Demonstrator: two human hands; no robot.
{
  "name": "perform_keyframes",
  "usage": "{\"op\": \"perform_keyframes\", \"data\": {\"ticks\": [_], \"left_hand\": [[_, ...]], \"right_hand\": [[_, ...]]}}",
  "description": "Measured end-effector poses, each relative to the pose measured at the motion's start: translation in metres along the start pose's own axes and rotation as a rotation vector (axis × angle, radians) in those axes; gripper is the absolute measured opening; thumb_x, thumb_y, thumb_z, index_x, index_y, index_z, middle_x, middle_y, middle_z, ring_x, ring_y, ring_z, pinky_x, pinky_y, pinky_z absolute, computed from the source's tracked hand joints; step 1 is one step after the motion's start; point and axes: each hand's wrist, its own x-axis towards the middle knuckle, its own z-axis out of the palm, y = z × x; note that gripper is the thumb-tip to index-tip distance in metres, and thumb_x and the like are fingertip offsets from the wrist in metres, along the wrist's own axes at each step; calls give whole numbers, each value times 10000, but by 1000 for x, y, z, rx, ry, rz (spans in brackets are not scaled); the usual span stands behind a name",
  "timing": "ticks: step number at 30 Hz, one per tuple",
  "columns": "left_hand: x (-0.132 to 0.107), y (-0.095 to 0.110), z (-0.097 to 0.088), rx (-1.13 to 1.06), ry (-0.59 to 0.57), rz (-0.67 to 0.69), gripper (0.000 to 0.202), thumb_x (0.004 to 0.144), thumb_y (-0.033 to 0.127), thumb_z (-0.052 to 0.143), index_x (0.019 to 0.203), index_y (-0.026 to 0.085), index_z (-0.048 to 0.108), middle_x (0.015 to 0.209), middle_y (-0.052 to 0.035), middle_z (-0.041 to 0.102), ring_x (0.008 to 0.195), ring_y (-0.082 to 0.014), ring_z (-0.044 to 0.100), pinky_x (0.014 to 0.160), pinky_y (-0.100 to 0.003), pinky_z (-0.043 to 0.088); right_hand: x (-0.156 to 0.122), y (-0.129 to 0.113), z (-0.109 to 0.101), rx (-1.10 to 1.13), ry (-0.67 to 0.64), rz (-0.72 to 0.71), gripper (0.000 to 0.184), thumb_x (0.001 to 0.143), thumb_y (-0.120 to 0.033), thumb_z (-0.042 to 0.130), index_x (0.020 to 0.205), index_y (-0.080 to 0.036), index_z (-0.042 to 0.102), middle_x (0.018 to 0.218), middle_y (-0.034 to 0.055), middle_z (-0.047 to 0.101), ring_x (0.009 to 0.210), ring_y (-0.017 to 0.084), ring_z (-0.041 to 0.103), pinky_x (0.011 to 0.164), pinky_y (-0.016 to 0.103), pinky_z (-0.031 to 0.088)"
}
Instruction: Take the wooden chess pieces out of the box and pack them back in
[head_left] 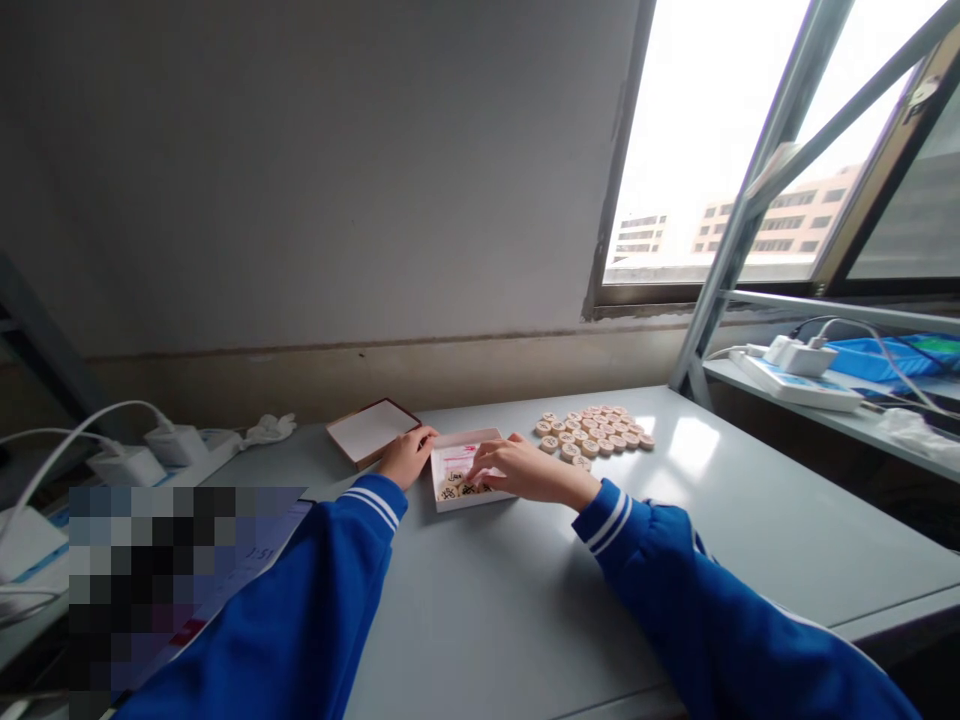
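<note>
A small white box (452, 452) lies on the grey table (525, 600) with a few round wooden game pieces (452, 489) in its near end. My left hand (407, 456) rests against the box's left edge, fingers curled on the rim. My right hand (517, 468) reaches into the box from the right, its fingertips pinched down among the pieces there. A cluster of several more wooden discs (595, 431) lies flat on the table just right of the box. The box's lid (371, 431) lies to the left, behind my left hand.
A power strip with white chargers and cables (161, 450) sits at the far left. Papers (255, 555) lie near my left sleeve. A side shelf at right holds another power strip (799, 372) and a blue tray (892, 357). A metal window frame post (739, 230) rises behind the table.
</note>
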Motion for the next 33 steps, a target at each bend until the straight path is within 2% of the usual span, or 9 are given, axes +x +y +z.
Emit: {"op": "perform_keyframes", "data": {"ticks": [7, 11, 15, 21, 25, 28, 31, 33], "left_hand": [[-1, 1, -1, 8, 7, 2, 267, 807, 234, 332, 902, 179, 575, 912, -51, 645, 817, -170, 580, 700, -239, 407], [-1, 3, -3, 14, 2, 6, 271, 807, 230, 329, 905, 180, 576, 909, -47, 646, 818, -164, 583, 700, -229, 411], [-2, 3, -3, 8, -2, 8, 273, 808, 227, 329, 913, 173, 575, 922, -56, 644, 837, -170, 582, 713, -235, 413], [-1, 2, -2, -3, -6, 10, 269, 808, 220, 332, 914, 178, 576, 919, -52, 645, 829, -166, 582, 708, -234, 417], [-1, 2, -2, 7, 1, 8, 274, 808, 233, 333, 904, 178, 585, 911, -51, 647, 826, -174, 583, 716, -244, 416], [-1, 3, -2, 4, -2, -5, 271, 807, 232, 338, 899, 179, 586, 915, -50, 647, 835, -173, 581, 723, -242, 414], [-2, 3, -3, -3, -4, -7, 273, 808, 223, 336, 905, 173, 585, 925, -54, 645, 838, -171, 581, 728, -241, 414], [-2, 3, -2, -5, -4, -6, 272, 808, 226, 338, 906, 173, 585, 924, -53, 646, 836, -173, 581, 727, -242, 416]], "right_hand": [[-4, 9, -12, 230, -118, 25, 222, 771, -226, 524, 947, -170, 646, 895, 61, 637, 755, 137, 572, 689, 223, 403], [-3, 6, -10, 218, -46, 43, 187, 744, -225, 565, 895, -156, 651, 862, 62, 636, 743, 139, 566, 674, 221, 409], [-5, 2, -9, 185, 26, 10, 226, 749, -322, 560, 868, -153, 650, 839, 63, 625, 696, 135, 559, 650, 228, 413], [-4, 1, -10, 195, 15, 7, 222, 746, -332, 560, 831, -144, 641, 809, 56, 625, 673, 125, 556, 633, 219, 416], [-5, 11, -17, 191, 148, 3, 156, 741, -278, 561, 827, -164, 623, 805, 32, 621, 703, 120, 552, 649, 222, 411], [-12, 24, -28, 218, 216, 62, 161, 751, -269, 537, 865, -178, 606, 835, 21, 625, 739, 116, 558, 667, 219, 418], [-27, 37, -40, 158, 78, 197, 158, 740, -284, 540, 851, -198, 612, 801, 10, 632, 721, 129, 567, 639, 226, 422], [-37, 41, -46, 18, -13, 309, 144, 709, -273, 567, 828, -217, 626, 812, 13, 630, 742, 157, 571, 645, 252, 416]]}}
